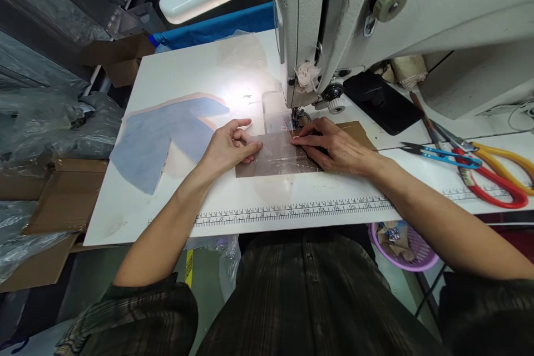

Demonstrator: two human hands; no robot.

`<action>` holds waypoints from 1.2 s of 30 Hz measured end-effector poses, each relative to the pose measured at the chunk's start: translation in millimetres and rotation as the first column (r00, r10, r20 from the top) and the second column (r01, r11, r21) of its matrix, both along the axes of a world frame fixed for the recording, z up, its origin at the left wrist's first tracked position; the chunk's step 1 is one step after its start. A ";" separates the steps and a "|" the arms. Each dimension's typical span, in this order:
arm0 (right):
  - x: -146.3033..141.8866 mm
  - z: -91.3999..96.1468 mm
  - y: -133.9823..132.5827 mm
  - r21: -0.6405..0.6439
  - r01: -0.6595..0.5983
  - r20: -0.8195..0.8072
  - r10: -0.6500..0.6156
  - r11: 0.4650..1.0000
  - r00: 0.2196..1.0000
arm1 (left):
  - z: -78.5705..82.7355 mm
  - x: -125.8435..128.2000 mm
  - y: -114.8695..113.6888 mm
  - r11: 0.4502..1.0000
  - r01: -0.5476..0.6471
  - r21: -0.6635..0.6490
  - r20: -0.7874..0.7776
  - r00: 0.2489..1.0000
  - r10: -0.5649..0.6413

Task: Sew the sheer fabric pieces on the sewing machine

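White tabletop surrounds the sewing machine, a purple basket of scraps below it. Before the sewing machine, the left hand pinches a brown sheet; the right hand touches it, grip unclear.

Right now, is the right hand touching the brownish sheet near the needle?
Touching. The head view shows the fingers of the right hand resting on the brownish sheet, with no gap visible between them.
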State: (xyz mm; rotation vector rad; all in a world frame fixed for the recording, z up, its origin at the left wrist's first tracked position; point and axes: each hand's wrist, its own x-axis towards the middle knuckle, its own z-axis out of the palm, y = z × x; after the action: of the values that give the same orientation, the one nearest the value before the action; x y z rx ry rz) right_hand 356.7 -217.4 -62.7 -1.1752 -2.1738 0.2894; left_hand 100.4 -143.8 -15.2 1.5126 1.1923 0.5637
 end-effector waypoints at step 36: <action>-1.8 8.5 -15.3 -0.041 0.013 0.006 -0.013 0.999 1.000 | -10.5 42.2 25.5 0.312 0.792 0.524 -0.722 0.608 -0.331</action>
State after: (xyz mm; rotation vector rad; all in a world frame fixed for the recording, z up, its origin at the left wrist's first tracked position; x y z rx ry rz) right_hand 354.9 -232.7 -54.2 -1.2132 -2.1741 0.3265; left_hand 142.6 -118.2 -25.8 2.9225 0.5378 0.1704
